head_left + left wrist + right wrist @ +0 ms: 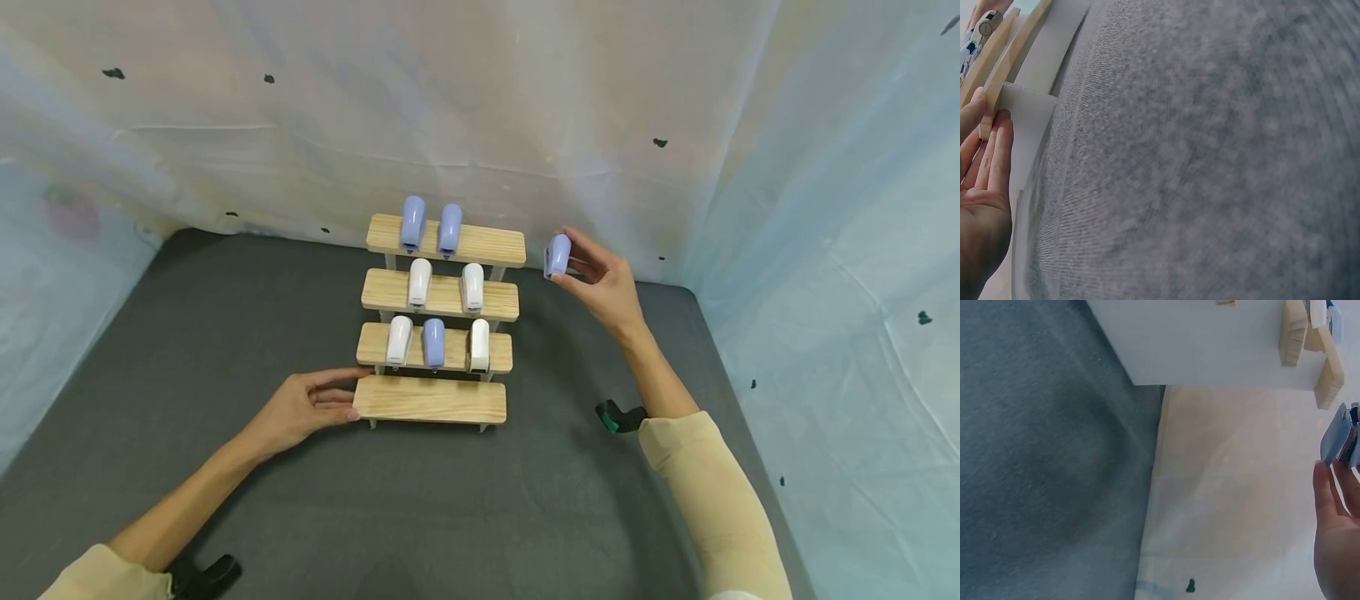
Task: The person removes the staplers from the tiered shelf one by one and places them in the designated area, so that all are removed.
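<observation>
A purple mini stapler [557,256] is pinched between the thumb and fingers of my right hand [603,287], held in the air right of the top step. The right wrist view shows this stapler [1339,434] at its right edge, partly cut off. My left hand [303,406] grips the left end of the lowest board of a four-step wooden display rack [431,400], thumb above and fingers below. Two purple staplers [412,222] stand on the top step and two white staplers [420,283] on the second. The third step carries a purple stapler [433,342] between two white ones.
The rack stands on a dark grey cloth surface [300,500], near its back edge. Pale hanging sheets [465,100] with dark spots enclose the back and sides. Black bands [621,416] sit at both wrists.
</observation>
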Demonstrator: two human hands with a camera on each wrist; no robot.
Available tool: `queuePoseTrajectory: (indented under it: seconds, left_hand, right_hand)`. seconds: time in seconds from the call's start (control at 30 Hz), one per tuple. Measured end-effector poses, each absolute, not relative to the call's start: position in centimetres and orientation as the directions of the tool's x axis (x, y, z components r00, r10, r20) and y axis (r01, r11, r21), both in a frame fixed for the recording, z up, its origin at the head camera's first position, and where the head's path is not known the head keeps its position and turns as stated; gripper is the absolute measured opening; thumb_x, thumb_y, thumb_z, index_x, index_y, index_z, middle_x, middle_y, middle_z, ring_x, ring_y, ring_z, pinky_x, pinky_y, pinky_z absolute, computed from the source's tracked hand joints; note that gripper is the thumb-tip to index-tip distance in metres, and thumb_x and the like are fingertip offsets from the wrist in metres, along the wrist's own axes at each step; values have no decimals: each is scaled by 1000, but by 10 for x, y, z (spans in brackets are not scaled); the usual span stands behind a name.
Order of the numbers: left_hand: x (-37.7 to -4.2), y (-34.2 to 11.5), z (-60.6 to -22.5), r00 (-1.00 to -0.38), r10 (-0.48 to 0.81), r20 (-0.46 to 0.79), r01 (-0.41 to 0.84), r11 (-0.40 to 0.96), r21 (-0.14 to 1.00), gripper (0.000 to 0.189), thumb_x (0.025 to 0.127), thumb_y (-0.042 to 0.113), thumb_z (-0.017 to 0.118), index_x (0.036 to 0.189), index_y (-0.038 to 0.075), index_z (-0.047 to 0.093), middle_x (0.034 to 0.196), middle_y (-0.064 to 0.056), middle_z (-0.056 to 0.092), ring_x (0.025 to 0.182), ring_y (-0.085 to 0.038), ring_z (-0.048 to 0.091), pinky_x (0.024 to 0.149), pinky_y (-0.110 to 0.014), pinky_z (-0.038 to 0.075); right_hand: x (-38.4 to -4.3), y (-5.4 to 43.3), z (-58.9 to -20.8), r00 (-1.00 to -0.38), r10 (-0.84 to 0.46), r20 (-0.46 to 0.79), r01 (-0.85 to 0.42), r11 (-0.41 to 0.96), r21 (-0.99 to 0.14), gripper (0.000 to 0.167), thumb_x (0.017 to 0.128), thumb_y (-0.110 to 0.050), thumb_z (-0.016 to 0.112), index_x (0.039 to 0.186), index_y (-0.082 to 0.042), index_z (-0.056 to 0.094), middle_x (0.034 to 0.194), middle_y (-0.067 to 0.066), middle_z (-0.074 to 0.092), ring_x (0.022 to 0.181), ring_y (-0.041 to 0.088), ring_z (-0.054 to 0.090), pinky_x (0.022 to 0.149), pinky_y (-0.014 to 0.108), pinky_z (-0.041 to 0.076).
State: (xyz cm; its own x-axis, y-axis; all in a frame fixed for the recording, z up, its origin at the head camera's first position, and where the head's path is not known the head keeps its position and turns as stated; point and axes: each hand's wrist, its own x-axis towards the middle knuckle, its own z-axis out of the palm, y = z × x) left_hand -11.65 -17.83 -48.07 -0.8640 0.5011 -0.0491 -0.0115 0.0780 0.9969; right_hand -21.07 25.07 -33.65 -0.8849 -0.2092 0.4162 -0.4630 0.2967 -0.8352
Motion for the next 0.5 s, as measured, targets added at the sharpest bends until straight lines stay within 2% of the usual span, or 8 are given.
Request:
queuePoseTrajectory:
  seconds: [0.13, 0.27, 0.4, 0.5]
  left_hand:
    - [-117, -179, -482, -862, 505, -43, -5, 78, 997, 63, 89, 8, 76, 145, 0, 48, 121, -24, 66, 104, -22, 70, 79, -38, 61]
    - [-117, -180, -484, -863, 503, -44, 2, 90, 996, 63, 89, 9, 76, 145, 2, 48, 118, -22, 68, 103, -22, 70, 78, -38, 61]
    - [-118, -180, -484, -863, 503, -48, 1, 98, 995, 64, 88, 10, 76, 145, 2, 49, 117, -22, 68, 103, -22, 70, 78, -38, 61]
    - [-118, -180, -484, -862, 505, -50, -3, 94, 996, 64, 89, 10, 76, 145, 1, 48, 117, -22, 68, 103, -22, 70, 78, -37, 61]
  right_hand:
    - [-207, 258, -342, -897, -197, 396, -439, 300, -847, 63, 84, 10, 74, 141, 8, 49, 139, 25, 54, 121, 24, 58, 105, 49, 46]
    - [-205, 265, -348, -903, -184, 389, -428, 297, -853, 62, 84, 10, 74, 141, 8, 49, 140, 27, 52, 122, 26, 58, 107, 47, 45]
    - [-203, 272, -356, -905, -182, 384, -423, 300, -855, 62, 84, 11, 73, 141, 11, 48, 141, 28, 51, 121, 28, 57, 107, 51, 43]
    - [-201, 279, -365, -911, -180, 371, -410, 297, -862, 62, 84, 12, 73, 141, 11, 48, 141, 28, 51, 121, 28, 58, 107, 49, 43]
